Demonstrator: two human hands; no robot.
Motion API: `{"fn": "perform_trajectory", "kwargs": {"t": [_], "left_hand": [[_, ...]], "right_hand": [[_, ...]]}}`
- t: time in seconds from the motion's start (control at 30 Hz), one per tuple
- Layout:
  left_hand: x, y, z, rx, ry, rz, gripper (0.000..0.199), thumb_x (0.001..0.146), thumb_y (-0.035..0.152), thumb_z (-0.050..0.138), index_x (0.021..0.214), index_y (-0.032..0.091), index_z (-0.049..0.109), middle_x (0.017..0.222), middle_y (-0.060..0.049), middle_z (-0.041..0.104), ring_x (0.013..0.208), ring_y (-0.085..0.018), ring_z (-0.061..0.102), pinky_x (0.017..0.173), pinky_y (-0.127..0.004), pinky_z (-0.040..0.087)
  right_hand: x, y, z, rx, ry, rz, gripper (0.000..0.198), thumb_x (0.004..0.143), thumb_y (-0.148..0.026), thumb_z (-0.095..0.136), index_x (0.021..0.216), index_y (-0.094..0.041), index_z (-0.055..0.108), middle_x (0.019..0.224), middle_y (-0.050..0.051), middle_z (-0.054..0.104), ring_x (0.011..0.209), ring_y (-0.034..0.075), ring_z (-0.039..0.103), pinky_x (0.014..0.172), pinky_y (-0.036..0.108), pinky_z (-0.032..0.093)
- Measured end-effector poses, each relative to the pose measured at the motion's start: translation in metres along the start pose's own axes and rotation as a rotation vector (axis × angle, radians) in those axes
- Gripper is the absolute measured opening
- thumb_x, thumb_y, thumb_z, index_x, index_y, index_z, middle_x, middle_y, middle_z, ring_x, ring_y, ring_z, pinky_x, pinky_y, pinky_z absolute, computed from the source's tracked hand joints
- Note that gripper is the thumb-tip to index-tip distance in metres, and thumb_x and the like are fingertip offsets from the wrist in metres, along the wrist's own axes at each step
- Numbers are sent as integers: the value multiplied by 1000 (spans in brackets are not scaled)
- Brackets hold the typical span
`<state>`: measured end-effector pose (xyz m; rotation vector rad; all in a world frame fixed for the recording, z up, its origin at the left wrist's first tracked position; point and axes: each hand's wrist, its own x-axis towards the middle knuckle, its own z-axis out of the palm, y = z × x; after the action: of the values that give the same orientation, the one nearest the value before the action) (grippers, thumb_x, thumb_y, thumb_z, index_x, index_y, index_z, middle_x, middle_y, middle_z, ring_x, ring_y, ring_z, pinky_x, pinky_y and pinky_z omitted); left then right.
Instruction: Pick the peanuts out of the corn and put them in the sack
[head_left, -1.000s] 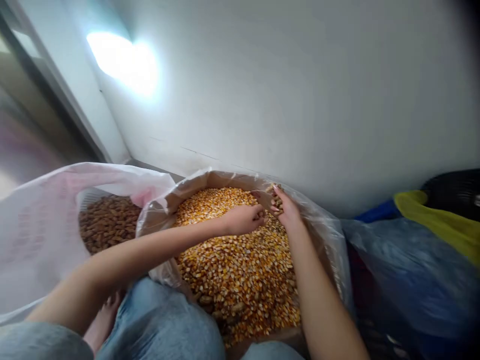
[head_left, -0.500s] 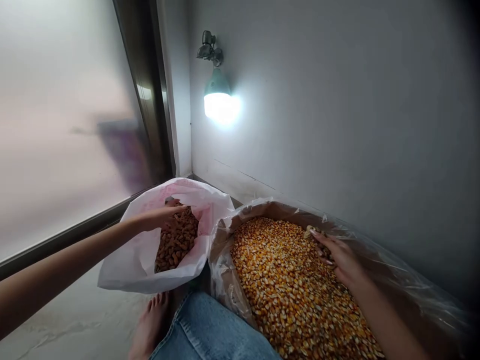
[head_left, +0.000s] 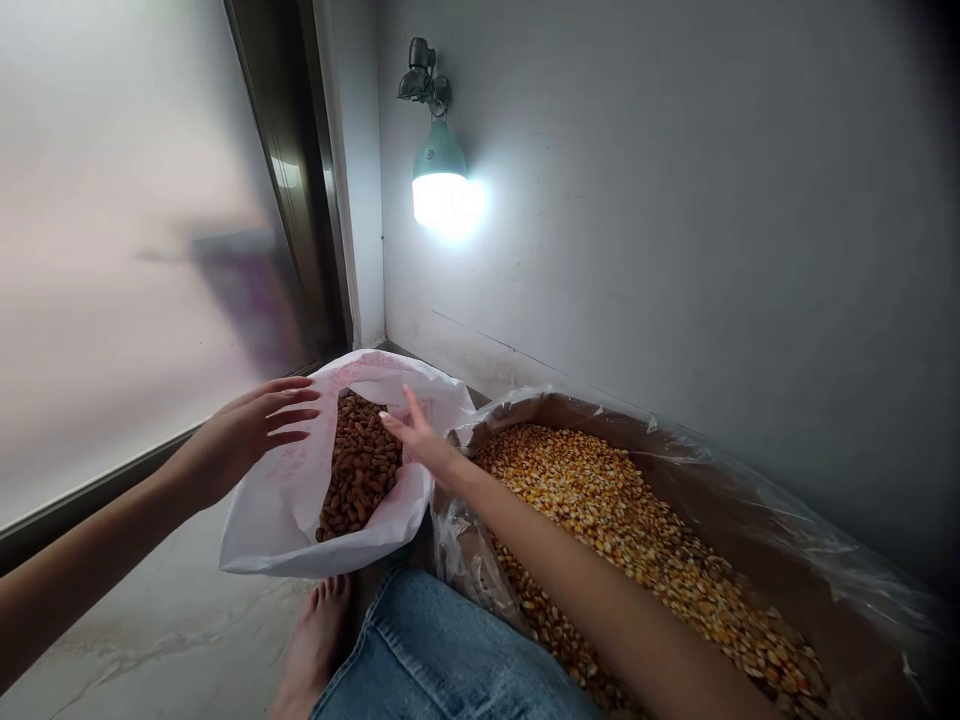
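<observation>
A white woven-looking sack (head_left: 277, 540) with faint red print stands agape on the left, part filled with unshelled peanuts (head_left: 360, 465). At its left rim hovers my left hand (head_left: 251, 435), fingers spread and nothing in them. Over the right side of the sack's mouth reaches my right hand (head_left: 420, 435), its fingers stretched apart and nothing visible in them. Dried corn kernels (head_left: 600, 510) fill a larger brown container (head_left: 739, 500) with clear plastic around its edge, to the right. My right forearm crosses above the corn and hides part of it.
A lit bulb lamp (head_left: 440, 170) hangs from a metal fitting (head_left: 420, 75) on the grey wall (head_left: 675, 200). A frosted panel with a dark frame (head_left: 289, 180) is on the left. My bare foot (head_left: 319, 630) and denim-covered leg (head_left: 450, 650) are close below the sack.
My left hand has come out of the peanuts to the sack's left rim. My right hand has left the corn, where it held something tan, and swung left to the sack, fingers now apart.
</observation>
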<state>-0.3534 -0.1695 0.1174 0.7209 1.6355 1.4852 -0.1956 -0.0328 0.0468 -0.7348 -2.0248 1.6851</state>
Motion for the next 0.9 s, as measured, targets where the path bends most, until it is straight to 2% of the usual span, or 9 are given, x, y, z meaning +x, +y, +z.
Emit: {"fn": "perform_trajectory", "kwargs": {"t": [0.07,0.17,0.3,0.4,0.5,0.57,0.63,0.77,0.9], "left_hand": [[-13,1,-2,14,0,-6,27,71,34,54,96,24,56,100,0,61,91,-17,55,73,-26,47],[-19,-1,14,-13,-28,-24,24,71,33,55,93,23,56,92,2,63,85,-15,55,71,-24,47],[-18,-7,66,-76,-171,-63,26,67,31,59,91,20,56,86,1,63,79,-13,57,68,-23,47],[-17,-7,111,-62,-322,-88,29,66,32,60,91,18,57,88,-2,63,80,-15,57,69,-27,47],[-18,-2,147,-6,-468,-19,29,67,33,59,91,17,59,90,-6,62,84,-18,57,72,-30,45],[-19,3,161,32,-535,43,30,68,35,57,91,16,58,92,-7,61,83,-18,57,72,-31,44],[-21,9,167,87,-588,76,30,70,35,54,93,16,57,96,-7,59,83,-17,57,71,-31,44],[-23,19,161,253,-628,96,31,72,34,51,98,17,54,99,-7,58,83,-16,56,71,-30,44],[-29,23,137,368,-567,123,29,73,35,50,96,19,56,98,-5,58,84,-16,56,74,-29,44]], "right_hand": [[-25,-6,-31,145,49,75,66,71,-49,51,129,-36,23,136,4,24,118,25,33,83,42,41],[-79,-25,-99,279,186,63,52,72,-40,54,121,-34,38,129,2,38,108,21,45,80,35,45],[-167,-33,-181,190,568,98,30,70,-33,58,99,-25,57,107,4,56,85,17,59,69,26,50],[-233,-20,-215,165,813,183,23,66,-31,60,86,-20,62,92,5,62,71,15,61,60,24,51],[-283,3,-226,134,896,282,22,63,-32,61,82,-20,63,82,5,63,65,14,60,56,23,51],[-303,20,-227,70,877,341,24,62,-35,61,82,-21,64,81,5,64,65,16,61,56,24,51],[-311,39,-228,-5,811,387,26,61,-39,61,81,-22,65,83,7,65,65,18,62,55,27,52],[-292,72,-223,-217,608,387,32,60,-46,58,81,-23,66,81,7,66,65,22,62,53,29,52],[-268,91,-202,-670,576,175,32,69,-45,47,87,-24,63,89,5,66,76,22,62,67,33,50]]}}
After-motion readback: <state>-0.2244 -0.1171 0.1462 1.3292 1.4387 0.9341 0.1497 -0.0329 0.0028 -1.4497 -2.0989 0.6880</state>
